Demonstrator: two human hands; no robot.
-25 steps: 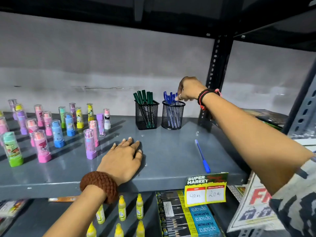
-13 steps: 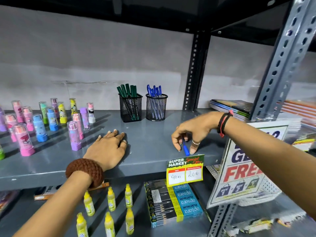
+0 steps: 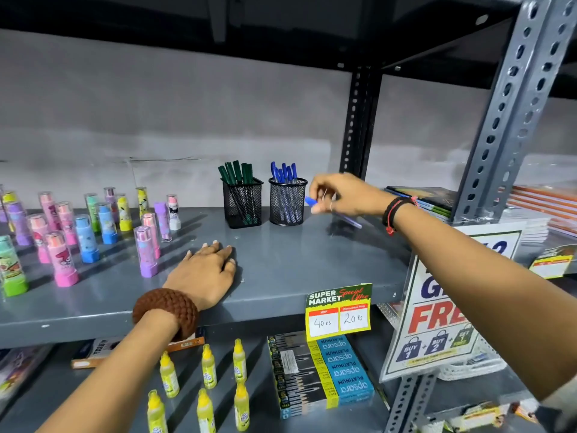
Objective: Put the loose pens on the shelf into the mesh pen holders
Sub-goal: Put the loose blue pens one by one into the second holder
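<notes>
Over the grey metal shelf [image 3: 296, 260], your right hand [image 3: 343, 195] pinches the loose blue pen [image 3: 311, 201] just beside the round black mesh holder of blue pens [image 3: 288, 201], while your left hand [image 3: 204, 271] rests flat and empty; next, I judge, lift it over the rim and drop it in.

Grey wall [image 3: 156, 104], slotted steel uprights [image 3: 505, 98] — dark shelf overhead [image 3: 281, 23]

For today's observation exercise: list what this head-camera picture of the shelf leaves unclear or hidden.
- Head view: the blue pen in the right hand is motion-blurred and mostly covered by the fingers.
- Head view: the white promotional sign has its top words hidden by the right forearm.
- Head view: prints on the pastel cylindrical tubes are too small to read.
- Head view: the stacked books are partly blocked by the grey slotted upright.
</notes>
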